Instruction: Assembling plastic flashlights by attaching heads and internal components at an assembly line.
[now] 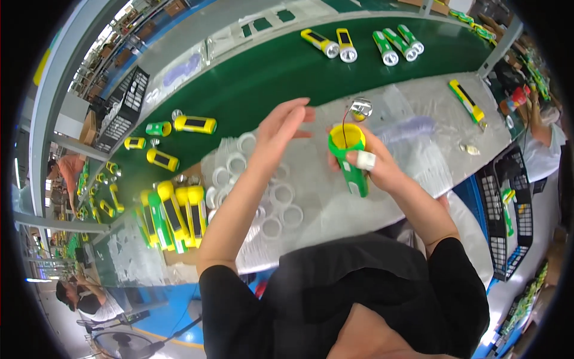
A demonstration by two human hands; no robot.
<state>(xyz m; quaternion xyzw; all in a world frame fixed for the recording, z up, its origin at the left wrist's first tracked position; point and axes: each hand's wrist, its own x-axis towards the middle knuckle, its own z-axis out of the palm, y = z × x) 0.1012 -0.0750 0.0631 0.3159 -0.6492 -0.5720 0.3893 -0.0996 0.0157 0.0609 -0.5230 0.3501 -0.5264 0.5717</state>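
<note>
Your left hand [286, 127] hangs open in the air beside the green and yellow flashlight body [350, 161] that your right hand [372, 164] grips, with only a narrow gap between the two. A silver reflector [360, 108] dangles on thin wires just above the body's open end, so coming in from above is blocked. Below your left forearm the clear lens rings [263, 194] crowd the grey mat [412, 179]; to their left a stack of finished flashlights [173, 216] fences that side. The green belt [275, 75] beyond your hands lies mostly open between scattered flashlights. Right of your right hand, the mat seems bare, though glare blurs it.
</note>
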